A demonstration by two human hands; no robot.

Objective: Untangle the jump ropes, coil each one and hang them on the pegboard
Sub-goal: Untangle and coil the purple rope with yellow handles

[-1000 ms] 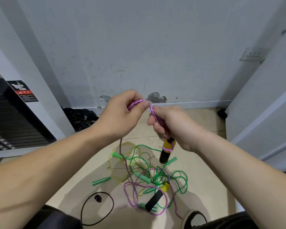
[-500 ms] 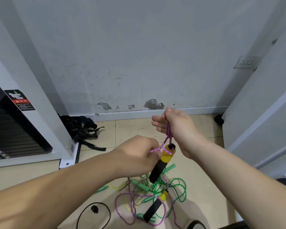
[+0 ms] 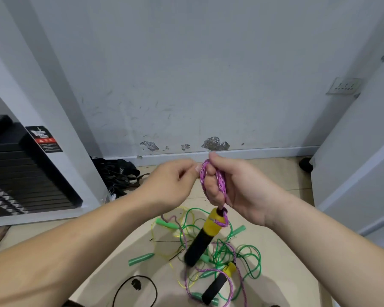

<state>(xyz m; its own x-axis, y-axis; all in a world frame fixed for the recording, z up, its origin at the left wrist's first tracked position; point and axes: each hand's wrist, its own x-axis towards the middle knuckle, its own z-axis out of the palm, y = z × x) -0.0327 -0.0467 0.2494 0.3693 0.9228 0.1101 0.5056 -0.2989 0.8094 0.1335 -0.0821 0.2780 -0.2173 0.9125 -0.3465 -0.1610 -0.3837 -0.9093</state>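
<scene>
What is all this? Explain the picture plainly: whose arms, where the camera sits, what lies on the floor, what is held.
No machine here: a person's two bare arms, seen from a camera worn on the head, looking down. The right hand has a purple braided jump rope wound round its fingers; the rope's yellow-and-black foam handle dangles below. The left hand pinches the rope at the top. On the beige floor lies a tangle: a thin green rope with green plastic handles, a thin yellow rope, and the second yellow-and-black handle.
</scene>
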